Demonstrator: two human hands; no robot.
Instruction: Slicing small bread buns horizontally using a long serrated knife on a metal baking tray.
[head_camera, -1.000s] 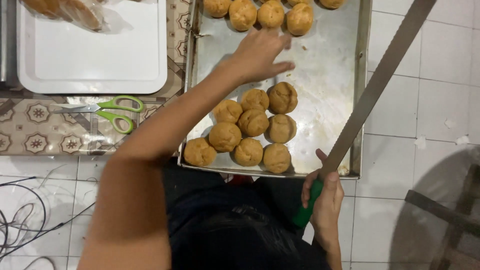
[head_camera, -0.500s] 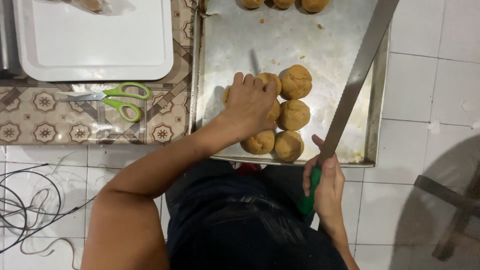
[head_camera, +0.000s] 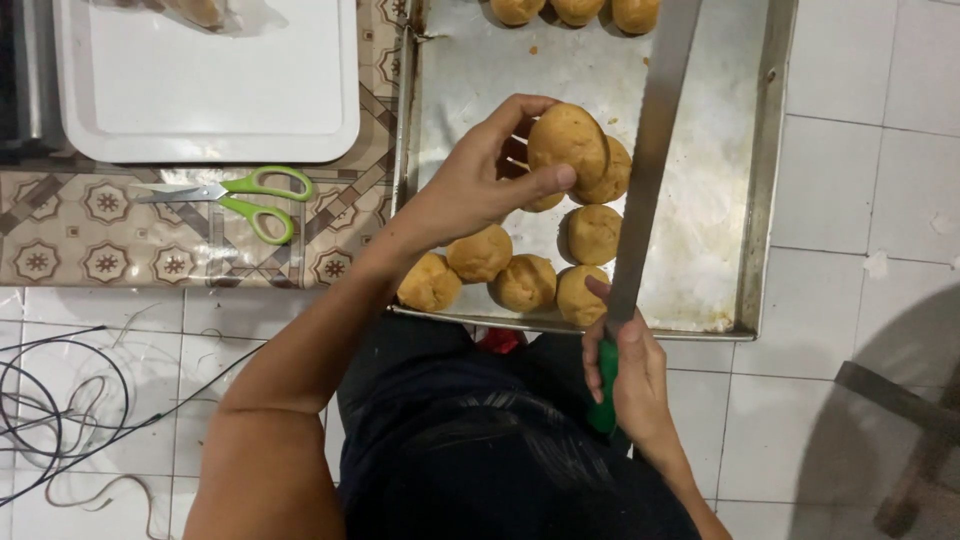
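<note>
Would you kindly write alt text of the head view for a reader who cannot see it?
Seen from above, a person's left hand lifts a round golden bun off a metal baking tray, while the right hand grips the green handle of a long serrated knife lying over the tray. More buns sit on it; green scissors and a white board lie alongside.

Floor (head_camera: 860, 150): white square tiles with grey grout, scuffed and speckled in places, evenly lit from above. Mat (head_camera: 120, 235): patterned covering in brown and cream, geometric medallions, laid flat at the left. Board (head_camera: 205, 85): white, rounded corners, resting on the mat. Scissors (head_camera: 240, 195): green handles, lying closed on the mat just below the board. Cables (head_camera: 60, 400): thin dark wires, looped loosely on the tiles at lower left. Shadow (head_camera: 890, 400): a dark rounded patch crossed by bars, lower right.
</note>
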